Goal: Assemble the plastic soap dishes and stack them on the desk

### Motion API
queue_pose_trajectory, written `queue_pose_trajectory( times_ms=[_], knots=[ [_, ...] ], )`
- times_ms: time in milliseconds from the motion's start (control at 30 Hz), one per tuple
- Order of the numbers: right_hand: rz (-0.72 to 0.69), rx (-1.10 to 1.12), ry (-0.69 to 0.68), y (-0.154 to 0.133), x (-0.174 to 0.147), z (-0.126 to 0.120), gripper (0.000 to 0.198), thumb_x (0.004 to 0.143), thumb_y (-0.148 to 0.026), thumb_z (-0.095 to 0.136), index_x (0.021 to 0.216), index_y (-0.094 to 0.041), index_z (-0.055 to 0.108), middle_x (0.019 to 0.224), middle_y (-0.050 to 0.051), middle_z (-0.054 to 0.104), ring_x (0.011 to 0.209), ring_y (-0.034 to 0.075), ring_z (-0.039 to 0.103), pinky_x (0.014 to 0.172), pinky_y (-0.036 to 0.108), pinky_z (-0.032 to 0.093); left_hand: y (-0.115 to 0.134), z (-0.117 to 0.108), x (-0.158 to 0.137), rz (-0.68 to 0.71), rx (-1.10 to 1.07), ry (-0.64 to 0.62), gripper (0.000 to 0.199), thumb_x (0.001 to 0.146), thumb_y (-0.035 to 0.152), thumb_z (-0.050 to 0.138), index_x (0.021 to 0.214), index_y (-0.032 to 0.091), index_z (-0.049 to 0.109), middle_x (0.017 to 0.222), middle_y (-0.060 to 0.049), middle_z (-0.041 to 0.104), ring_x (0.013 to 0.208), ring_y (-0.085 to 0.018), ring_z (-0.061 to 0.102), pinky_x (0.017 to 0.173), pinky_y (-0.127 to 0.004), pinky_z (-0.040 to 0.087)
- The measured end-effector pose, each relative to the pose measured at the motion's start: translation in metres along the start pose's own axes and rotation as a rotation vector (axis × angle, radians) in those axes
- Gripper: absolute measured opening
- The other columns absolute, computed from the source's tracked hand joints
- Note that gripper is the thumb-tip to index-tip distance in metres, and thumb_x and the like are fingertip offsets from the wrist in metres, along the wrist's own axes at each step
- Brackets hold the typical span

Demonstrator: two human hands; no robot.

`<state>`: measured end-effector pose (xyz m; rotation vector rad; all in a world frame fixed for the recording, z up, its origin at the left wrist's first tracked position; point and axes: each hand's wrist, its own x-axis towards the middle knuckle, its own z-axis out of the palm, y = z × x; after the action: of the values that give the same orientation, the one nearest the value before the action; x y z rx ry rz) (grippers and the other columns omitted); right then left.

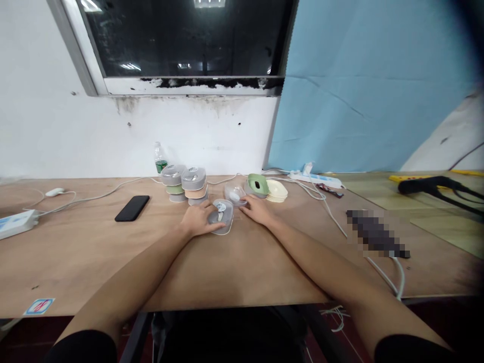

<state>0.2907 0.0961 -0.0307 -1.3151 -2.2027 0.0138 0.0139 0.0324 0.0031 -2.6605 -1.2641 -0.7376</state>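
Note:
My left hand (pixel 198 219) is closed round the side of a small grey plastic box (pixel 226 222), its thumb along the near edge. The box lies on the table and has a label on its see-through top. Just right of it, the closed fingertips of my right hand (pixel 257 209) are at the edge of a clear plastic lid (pixel 233 192); the exact grip is partly hidden. Behind that hand are a green box part with a dark slot (pixel 257 184) and stacked cream trays (pixel 277 191).
Two stacks of boxes, a left stack (pixel 173 175) and a right stack (pixel 194 179), stand behind my left hand. Near them are a bottle (pixel 160 159) and a phone (pixel 132 208). White cables, a power strip (pixel 315 178) and a blurred dark object (pixel 374 232) lie rightward.

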Motion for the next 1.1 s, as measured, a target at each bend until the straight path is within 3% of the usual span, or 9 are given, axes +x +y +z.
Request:
queue_pose_trajectory(
  times_ms=[133, 333, 600, 667, 800, 933, 1000, 1100],
  knots=[
    [0.005, -0.035, 0.007, 0.003, 0.000, 0.000, 0.022, 0.084, -0.029, 0.063, 0.105, -0.021, 0.065, 0.102, 0.006, 0.065, 0.092, 0.020, 0.061, 0.084, 0.031, 0.046, 0.004, 0.000, 0.001, -0.070, 0.107, -0.009, 0.065, 0.080, 0.074, 0.048, 0.113, 0.022, 0.065, 0.110, -0.009, 0.064, 0.092, -0.026, 0.065, 0.075, -0.034, 0.051],
    [0.049, -0.105, -0.001, -0.004, 0.000, -0.006, 0.024, 0.084, -0.033, 0.062, 0.103, -0.020, 0.065, 0.101, 0.007, 0.064, 0.093, 0.021, 0.061, 0.082, 0.030, 0.045, 0.008, 0.001, 0.001, -0.130, 0.122, -0.072, 0.082, 0.073, 0.080, 0.050, 0.132, 0.022, 0.054, 0.129, -0.012, 0.056, 0.098, -0.030, 0.065, 0.082, -0.039, 0.052],
    [0.074, -0.079, 0.007, -0.007, -0.003, -0.013, 0.034, 0.082, -0.048, 0.064, 0.101, -0.020, 0.064, 0.101, 0.008, 0.064, 0.091, 0.022, 0.061, 0.079, 0.032, 0.046, 0.004, 0.010, 0.004, -0.204, 0.060, -0.134, 0.073, 0.083, 0.057, 0.054, 0.146, 0.026, 0.034, 0.146, -0.014, 0.041, 0.108, -0.033, 0.061, 0.082, -0.040, 0.052],
    [0.039, -0.036, 0.074, -0.009, -0.003, -0.015, 0.034, 0.083, -0.047, 0.063, 0.103, -0.019, 0.064, 0.103, 0.008, 0.064, 0.095, 0.023, 0.060, 0.083, 0.033, 0.047, 0.003, 0.014, 0.007, -0.239, 0.059, -0.133, 0.071, 0.086, 0.053, 0.052, 0.148, 0.026, 0.029, 0.148, -0.014, 0.037, 0.109, -0.033, 0.060, 0.081, -0.039, 0.052],
    [0.038, -0.013, 0.350, -0.006, -0.002, -0.026, 0.029, 0.088, -0.041, 0.055, 0.105, -0.019, 0.064, 0.108, 0.010, 0.064, 0.099, 0.023, 0.060, 0.085, 0.033, 0.046, 0.002, 0.019, 0.014, -0.287, 0.053, -0.080, 0.066, 0.088, 0.047, 0.054, 0.146, 0.027, 0.031, 0.147, -0.015, 0.036, 0.104, -0.033, 0.062, 0.077, -0.041, 0.053],
    [0.165, -0.057, 0.525, 0.023, -0.007, -0.044, 0.028, 0.090, -0.038, 0.048, 0.104, -0.019, 0.063, 0.107, 0.011, 0.063, 0.092, 0.023, 0.059, 0.085, 0.034, 0.045, 0.001, 0.020, 0.017, -0.242, 0.059, -0.082, 0.052, 0.090, 0.039, 0.053, 0.139, 0.026, 0.042, 0.132, -0.013, 0.050, 0.105, -0.030, 0.061, 0.079, -0.038, 0.053],
    [0.275, -0.082, 0.565, 0.048, -0.010, -0.050, 0.030, 0.090, -0.037, 0.047, 0.107, -0.018, 0.063, 0.108, 0.012, 0.063, 0.088, 0.023, 0.059, 0.085, 0.035, 0.045, -0.001, 0.022, 0.016, -0.194, 0.069, -0.100, 0.045, 0.093, 0.035, 0.049, 0.136, 0.025, 0.045, 0.126, -0.012, 0.057, 0.108, -0.029, 0.060, 0.080, -0.037, 0.052],
    [0.433, -0.114, 0.553, 0.085, -0.015, -0.052, 0.033, 0.086, -0.033, 0.048, 0.109, -0.016, 0.063, 0.112, 0.014, 0.061, 0.100, 0.027, 0.057, 0.090, 0.038, 0.043, -0.004, 0.023, 0.015, -0.158, 0.077, -0.129, 0.044, 0.095, 0.034, 0.046, 0.137, 0.024, 0.045, 0.121, -0.011, 0.063, 0.106, -0.028, 0.062, 0.080, -0.036, 0.051]
  ],
)
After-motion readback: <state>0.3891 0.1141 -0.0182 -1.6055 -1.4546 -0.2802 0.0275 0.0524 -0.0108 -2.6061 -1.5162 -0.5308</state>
